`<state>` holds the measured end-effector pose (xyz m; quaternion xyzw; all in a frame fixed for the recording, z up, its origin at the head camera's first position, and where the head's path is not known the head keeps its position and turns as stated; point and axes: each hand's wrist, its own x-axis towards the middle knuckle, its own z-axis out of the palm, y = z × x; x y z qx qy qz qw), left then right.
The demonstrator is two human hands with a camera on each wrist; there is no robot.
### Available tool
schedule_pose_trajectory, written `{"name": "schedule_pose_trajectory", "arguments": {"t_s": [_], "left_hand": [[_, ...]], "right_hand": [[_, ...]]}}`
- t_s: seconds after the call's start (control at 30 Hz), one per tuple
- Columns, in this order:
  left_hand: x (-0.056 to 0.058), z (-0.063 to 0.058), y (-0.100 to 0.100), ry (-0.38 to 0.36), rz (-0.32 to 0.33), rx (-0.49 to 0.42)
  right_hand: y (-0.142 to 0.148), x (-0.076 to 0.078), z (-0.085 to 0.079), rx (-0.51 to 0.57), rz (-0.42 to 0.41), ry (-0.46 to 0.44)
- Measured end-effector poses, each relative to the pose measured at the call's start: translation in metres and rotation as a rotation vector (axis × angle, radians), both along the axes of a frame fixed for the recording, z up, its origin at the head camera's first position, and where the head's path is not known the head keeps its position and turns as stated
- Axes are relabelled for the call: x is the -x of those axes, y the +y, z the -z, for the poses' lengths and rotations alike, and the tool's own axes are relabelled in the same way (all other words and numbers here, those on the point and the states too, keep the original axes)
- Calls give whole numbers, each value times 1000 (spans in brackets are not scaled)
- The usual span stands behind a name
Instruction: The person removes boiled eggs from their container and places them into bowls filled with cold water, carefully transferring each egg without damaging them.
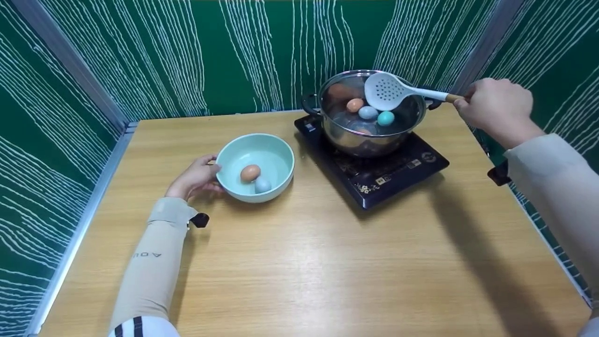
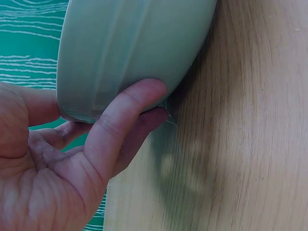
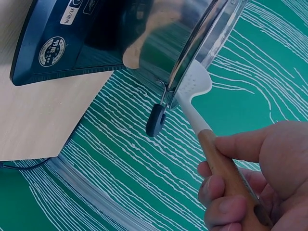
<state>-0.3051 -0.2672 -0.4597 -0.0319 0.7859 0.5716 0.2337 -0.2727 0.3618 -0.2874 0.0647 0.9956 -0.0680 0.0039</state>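
My left hand [image 1: 196, 175] pinches the left rim of a mint-green bowl [image 1: 234, 146], thumb at the rim and fingers against the outer wall. The bowl stands on the table with a brown egg [image 1: 250, 173] and a pale blue egg [image 1: 262, 184] inside. By its wooden handle [image 3: 222, 168], my right hand [image 1: 503, 105] grips a white slotted spoon [image 1: 387, 91], whose head is over the opening of a steel pot [image 1: 367, 145]. In the pot lie a brown egg [image 1: 355, 105], a pale blue egg [image 1: 368, 112] and a turquoise egg [image 1: 385, 118].
Beneath the pot is a black induction cooker [image 1: 398, 180] on the wooden table [image 1: 299, 262]. Dark side handles [image 1: 310, 104] stick out from the pot. Green walls [image 1: 164, 56] with white lines enclose the back and sides. A cable [image 3: 29, 166] runs near the table edge.
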Motion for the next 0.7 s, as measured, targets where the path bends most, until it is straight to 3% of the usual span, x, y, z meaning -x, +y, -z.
{"name": "schedule_pose_trajectory", "arguments": {"t_s": [0.2, 0.7], "left_hand": [[1, 4, 1, 19, 14, -61], [0, 1, 0, 0, 4, -28]], "right_hand": [[-3, 1, -7, -24, -32, -22], [-6, 14, -12, -5, -116, -85]]}}
